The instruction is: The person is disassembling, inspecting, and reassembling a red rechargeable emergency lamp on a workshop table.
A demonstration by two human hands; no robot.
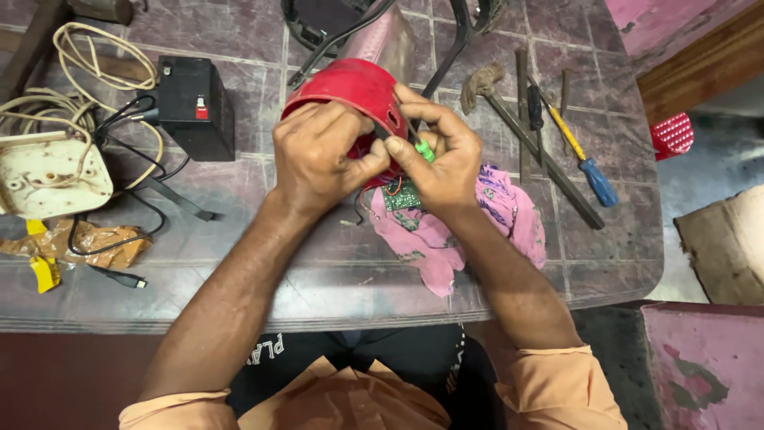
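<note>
Apparently mid-fastening: at frame centre the left hand [318, 155] grips the red plastic housing [350, 91], while the right hand [442, 155] pinches a green-handled screwdriver [422, 147] into it. Next, 1 steady twist seems needed, keeping the housing braced.

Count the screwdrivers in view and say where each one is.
2. A green-handled screwdriver is in the right hand, against the red housing; a blue-handled screwdriver lies on the table, right. Others may be hidden.

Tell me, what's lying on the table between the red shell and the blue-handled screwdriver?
A hammer, in the head view, between red shell and blue-handled screwdriver.
</note>
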